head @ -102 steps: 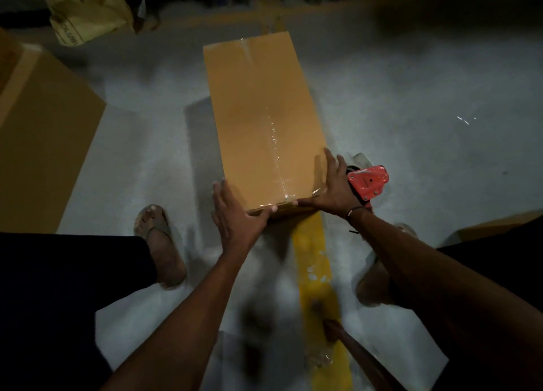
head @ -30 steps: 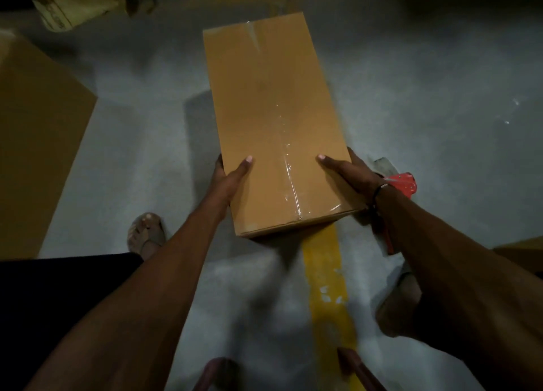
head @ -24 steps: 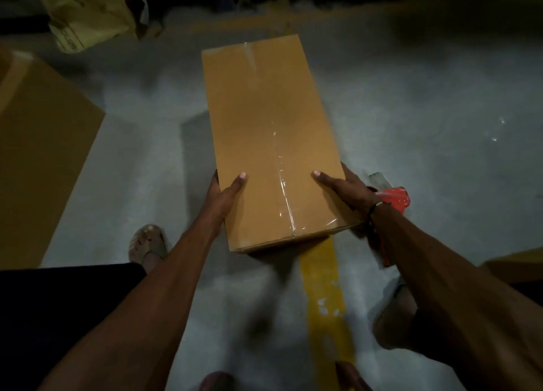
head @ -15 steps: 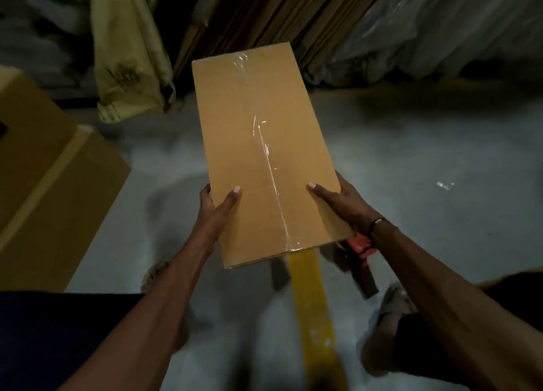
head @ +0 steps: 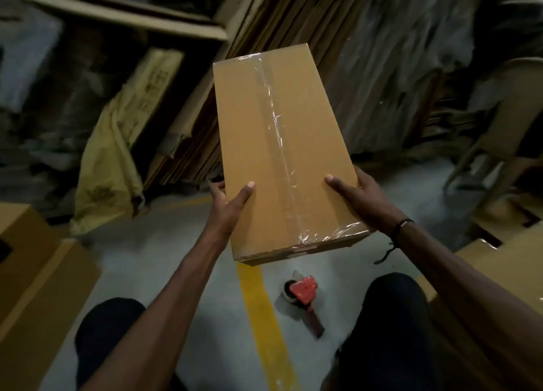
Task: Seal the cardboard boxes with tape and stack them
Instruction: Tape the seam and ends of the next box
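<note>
A long brown cardboard box with clear tape running down its top seam is held up in the air in front of me. My left hand grips its left side near the close end, thumb on top. My right hand grips the right side in the same way. A red tape dispenser lies on the grey floor below the box, between my knees.
Brown cardboard boxes stand at the left and another box at the right. Flat cardboard sheets and a yellow sack lean against the back. A yellow line crosses the floor.
Both hands took the box by its sides and lifted it off the floor. The view has risen, and the tape dispenser stays on the floor.
</note>
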